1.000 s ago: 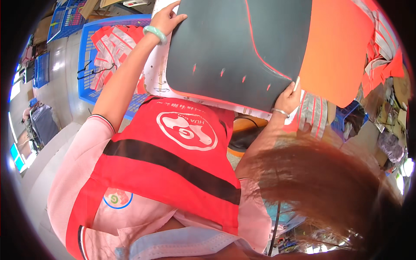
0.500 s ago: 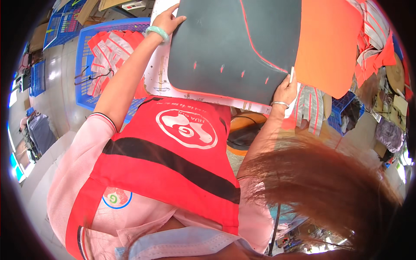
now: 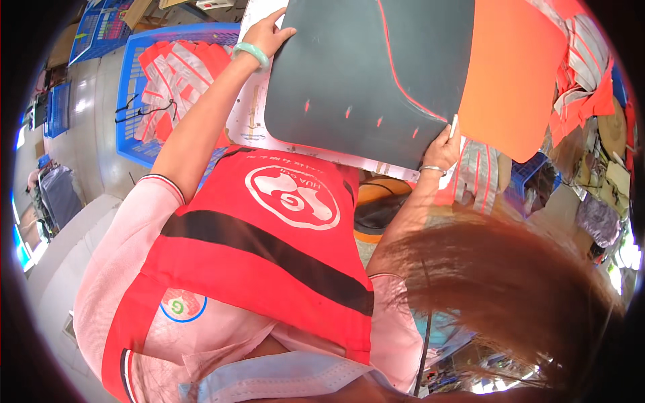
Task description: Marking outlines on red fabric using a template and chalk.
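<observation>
A large dark sheet (image 3: 363, 74), with a rounded corner, a red curved line and several small red slits, lies over an orange sheet (image 3: 507, 74). My left hand (image 3: 265, 35) rests on the dark sheet's left edge, thumb and forefinger spread apart; its other fingers are partly hidden. At the lower right corner of the dark sheet, where the red curve ends, my right hand (image 3: 440, 148) is closed around a slim white stick (image 3: 455, 125). The stick points upward, next to the orange sheet. Its exact kind does not show.
Under the sheets is a white worktop (image 3: 245, 124) with worn edges. To its left stands a blue basket (image 3: 126, 127) full of red and silver striped pieces (image 3: 178, 77). More striped pieces (image 3: 581, 60) hang at the right. An orange and black round object (image 3: 383, 208) sits below the worktop.
The whole view has tilted slightly, so the sheets sit a little lower at the right. Both hands keep their places on the dark sheet, and the white stick stays at its corner.
</observation>
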`<state>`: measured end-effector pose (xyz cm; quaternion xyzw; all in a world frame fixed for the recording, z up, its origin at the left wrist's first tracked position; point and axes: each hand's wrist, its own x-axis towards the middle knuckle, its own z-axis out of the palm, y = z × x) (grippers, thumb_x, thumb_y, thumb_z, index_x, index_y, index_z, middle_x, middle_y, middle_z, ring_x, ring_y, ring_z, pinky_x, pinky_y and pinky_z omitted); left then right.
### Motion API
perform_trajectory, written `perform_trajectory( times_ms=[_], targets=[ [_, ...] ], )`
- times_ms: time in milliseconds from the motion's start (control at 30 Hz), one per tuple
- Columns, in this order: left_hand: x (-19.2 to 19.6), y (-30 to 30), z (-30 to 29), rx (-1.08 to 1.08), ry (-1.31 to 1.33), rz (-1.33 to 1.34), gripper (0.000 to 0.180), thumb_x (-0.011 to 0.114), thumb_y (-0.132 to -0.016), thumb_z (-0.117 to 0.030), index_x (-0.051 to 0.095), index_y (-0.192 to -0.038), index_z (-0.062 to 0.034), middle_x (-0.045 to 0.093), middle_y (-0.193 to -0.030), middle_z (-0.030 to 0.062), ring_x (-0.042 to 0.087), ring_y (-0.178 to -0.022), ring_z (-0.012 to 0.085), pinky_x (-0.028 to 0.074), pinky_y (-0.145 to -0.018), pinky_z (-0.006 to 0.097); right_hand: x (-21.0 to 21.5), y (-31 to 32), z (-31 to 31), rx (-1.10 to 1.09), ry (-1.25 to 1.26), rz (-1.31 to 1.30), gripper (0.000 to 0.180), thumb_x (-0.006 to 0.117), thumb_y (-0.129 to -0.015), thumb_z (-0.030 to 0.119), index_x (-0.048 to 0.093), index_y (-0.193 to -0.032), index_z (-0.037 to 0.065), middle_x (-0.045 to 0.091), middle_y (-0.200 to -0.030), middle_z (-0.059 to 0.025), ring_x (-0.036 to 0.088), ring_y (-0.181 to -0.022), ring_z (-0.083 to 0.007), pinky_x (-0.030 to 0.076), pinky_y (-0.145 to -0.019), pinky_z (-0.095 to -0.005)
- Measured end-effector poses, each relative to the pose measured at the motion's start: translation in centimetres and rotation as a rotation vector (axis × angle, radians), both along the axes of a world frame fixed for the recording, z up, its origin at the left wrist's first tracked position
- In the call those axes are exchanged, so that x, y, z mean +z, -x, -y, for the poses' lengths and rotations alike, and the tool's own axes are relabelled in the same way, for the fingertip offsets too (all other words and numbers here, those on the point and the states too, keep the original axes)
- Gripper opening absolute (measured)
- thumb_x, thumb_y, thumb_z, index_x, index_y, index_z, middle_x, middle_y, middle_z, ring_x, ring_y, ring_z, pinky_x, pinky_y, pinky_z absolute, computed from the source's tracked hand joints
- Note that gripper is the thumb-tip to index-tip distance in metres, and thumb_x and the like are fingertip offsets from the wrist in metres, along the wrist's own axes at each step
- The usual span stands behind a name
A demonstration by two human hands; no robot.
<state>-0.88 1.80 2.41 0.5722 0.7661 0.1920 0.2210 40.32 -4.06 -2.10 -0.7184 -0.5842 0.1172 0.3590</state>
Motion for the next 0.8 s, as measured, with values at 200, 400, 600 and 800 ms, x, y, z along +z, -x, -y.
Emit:
perform_trajectory(
  times_ms=[200, 400, 600, 800],
  targets=[
    [-0.5, 0.3, 0.2, -0.035, -0.057, 0.016, 0.059, 0.066, -0.079, -0.037, 0.048, -0.13, -0.0131, 0.061, -0.069, 0.0108, 0.059, -0.064, 0.0217, 0.047, -0.064, 0.034, -1.0, -0.7, 0.2, -0.014, 0.101, 0.087, 0.029, 0.049, -0.09, 0.01, 0.057, -0.115, -0.001, 0.062, -0.107, -0.0193, 0.06, -0.094, -0.0331, 0.047, -0.083, -0.0366],
    [-1.0, -1.1, 0.1, 0.018, -0.087, -0.052, 0.054, 0.065, -0.08, -0.033, 0.049, -0.128, -0.0139, 0.056, -0.094, 0.0143, 0.056, -0.081, 0.0277, 0.046, -0.075, 0.035, 0.4, 0.0, 0.1, -0.001, -0.009, 0.054, 0.03, 0.047, -0.091, 0.014, 0.057, -0.115, -0.001, 0.063, -0.105, -0.0206, 0.061, -0.094, -0.0341, 0.047, -0.082, -0.0369],
    [-4.0, -1.9, 0.9, 0.043, -0.281, 0.131, 0.056, 0.056, -0.085, -0.016, 0.034, -0.135, -0.0011, 0.049, -0.119, 0.0243, 0.045, -0.113, 0.0365, 0.035, -0.099, 0.038, 0.7, 0.3, -0.4, 0.05, 0.005, 0.108, 0.03, 0.045, -0.092, 0.013, 0.057, -0.115, -0.001, 0.061, -0.11, -0.0201, 0.059, -0.099, -0.0325, 0.045, -0.084, -0.0359],
    [-5.2, -3.3, 1.8, 0.128, -0.359, 0.215, 0.057, 0.048, -0.088, -0.013, 0.026, -0.138, 0.0001, 0.038, -0.133, 0.0251, 0.038, -0.124, 0.0363, 0.031, -0.104, 0.037, 0.9, 0.9, 0.5, -0.018, 0.071, 0.022, 0.03, 0.045, -0.092, 0.014, 0.057, -0.115, -0.001, 0.062, -0.106, -0.0189, 0.06, -0.095, -0.0336, 0.045, -0.082, -0.0386]
  ],
)
